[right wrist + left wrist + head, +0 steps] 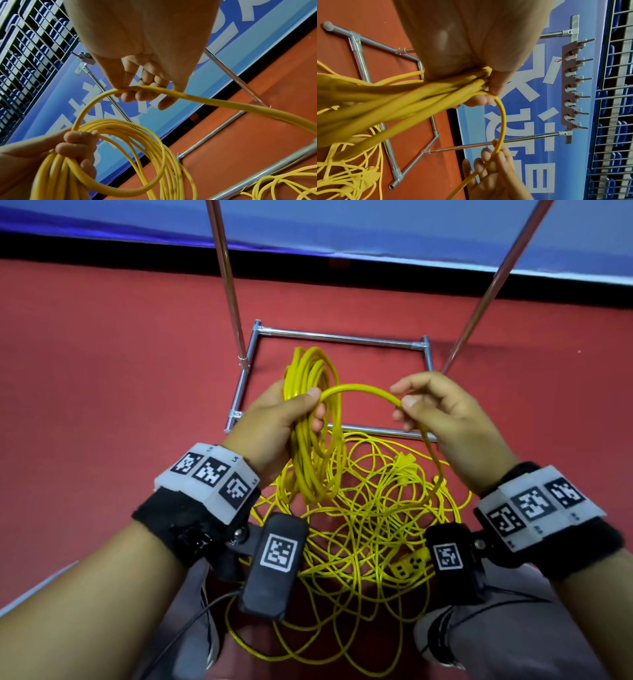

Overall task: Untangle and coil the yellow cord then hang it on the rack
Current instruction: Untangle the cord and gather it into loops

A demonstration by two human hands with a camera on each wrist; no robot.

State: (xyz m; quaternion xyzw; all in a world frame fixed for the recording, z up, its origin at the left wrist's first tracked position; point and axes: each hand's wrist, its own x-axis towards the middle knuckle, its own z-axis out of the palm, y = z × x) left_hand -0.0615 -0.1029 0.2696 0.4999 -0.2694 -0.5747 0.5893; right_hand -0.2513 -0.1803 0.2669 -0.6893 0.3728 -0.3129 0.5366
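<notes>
Left hand [270,422] curls tight round the coiled loops of the cord [313,419], thumb clamping them. Right hand [442,412] pinches the next strand between thumb and fingers. The rest lies tangled on the red floor [102,371], by the rack [335,338].

The yellow cord [317,419] hung part-coiled at frame centre, its remainder tangled on the floor below, before the metal rack [337,337] at upper centre.

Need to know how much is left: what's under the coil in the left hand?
Below the coil a loose yellow tangle lies on the red floor, a yellow socket block in it. The plug end isn't identifiable.
</notes>
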